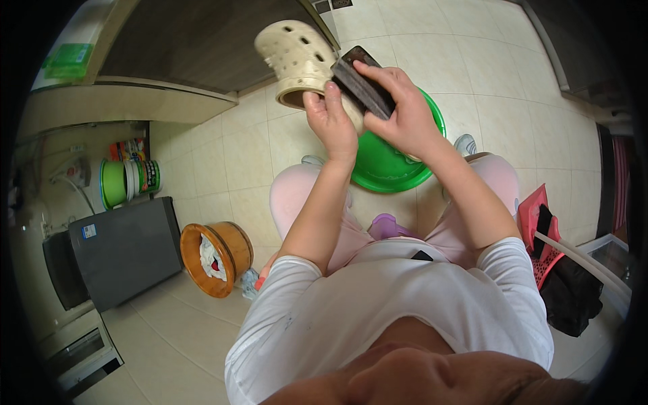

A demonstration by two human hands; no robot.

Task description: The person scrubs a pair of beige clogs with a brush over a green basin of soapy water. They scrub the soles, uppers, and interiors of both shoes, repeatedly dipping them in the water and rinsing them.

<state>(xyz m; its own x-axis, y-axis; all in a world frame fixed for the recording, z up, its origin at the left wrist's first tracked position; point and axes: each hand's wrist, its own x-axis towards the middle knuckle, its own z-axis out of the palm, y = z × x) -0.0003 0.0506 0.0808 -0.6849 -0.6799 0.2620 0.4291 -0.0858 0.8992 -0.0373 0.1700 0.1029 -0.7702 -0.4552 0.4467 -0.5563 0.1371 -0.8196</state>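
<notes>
My left hand (331,124) grips a cream-coloured foam clog (298,55) by its heel end, the thumb along the foot opening. The clog has round and oval vent holes and is tilted, toe away from me. A dark, block-shaped scrubbing brush (367,86) is in my right hand (410,109), its near side against the clog's heel part. Whether its bristles touch the clog is hidden. Below both hands stands a green plastic basin (390,172) on the floor, holding some water. Something pale in it is mostly covered by my right forearm.
A purple plastic stool (390,226) shows between my legs. To my left are a wooden bucket (240,253) with cloth inside, a dark grey bin-like appliance (131,248) and a cabinet (167,45). At right lie a pink dustpan (531,212) and a black bag (572,298).
</notes>
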